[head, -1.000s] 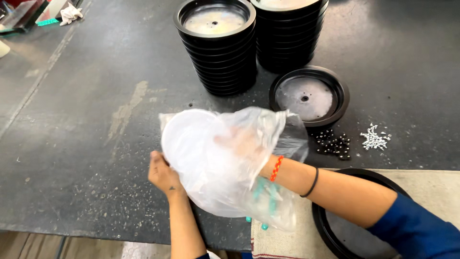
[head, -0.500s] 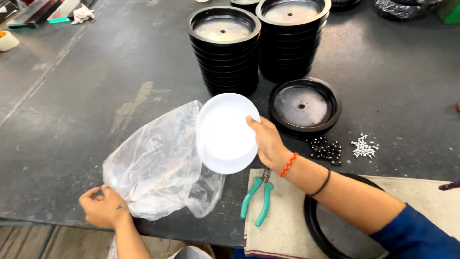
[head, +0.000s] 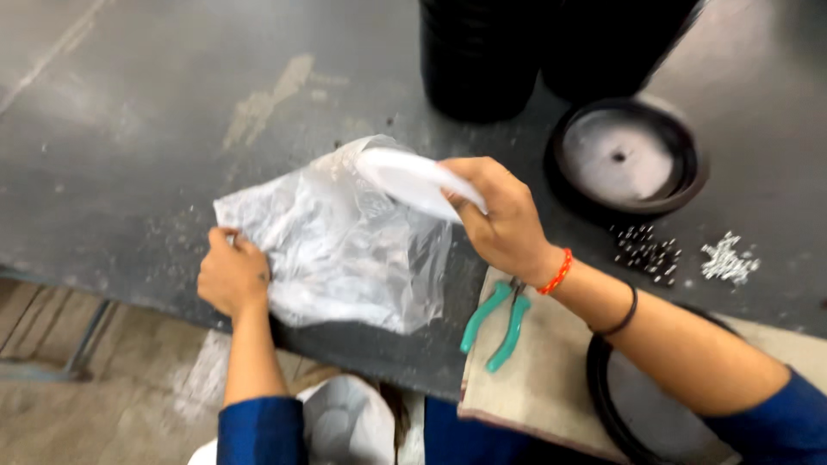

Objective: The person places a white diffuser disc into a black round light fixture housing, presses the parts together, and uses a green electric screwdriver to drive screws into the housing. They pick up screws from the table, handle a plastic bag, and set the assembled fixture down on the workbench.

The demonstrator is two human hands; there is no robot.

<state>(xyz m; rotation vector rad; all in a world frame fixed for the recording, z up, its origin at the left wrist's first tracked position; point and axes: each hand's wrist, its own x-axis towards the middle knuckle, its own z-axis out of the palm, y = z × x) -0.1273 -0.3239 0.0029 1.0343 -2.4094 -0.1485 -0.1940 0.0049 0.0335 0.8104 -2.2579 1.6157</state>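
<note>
Head-camera view over a dark worktable [head: 129, 129]: a person's right hand [head: 500, 220] was closed around the edge of a white plastic disc [head: 413, 179], fingers curled over its near rim, holding it tilted just above a crumpled clear plastic bag [head: 345, 250]. At about 9 o'clock from the bag, the left hand [head: 231, 275] pinched the bag's left edge, fingers folded shut on the film, at the table's near edge. The disc sat at the bag's upper right corner, touching or just over it; which could not be told.

At 5 o'clock from the right hand, green-handled pliers [head: 500, 319] lay on a tan cloth pad [head: 543, 379], partly under the wrist. At 2 o'clock stood a round black dish with a grey centre [head: 626, 155], apart from the hand. Small dark balls [head: 644, 251] and a scatter of pale bits [head: 728, 258] lay just below that dish. Two blurred black stacks [head: 517, 52] stood at 12 o'clock.
</note>
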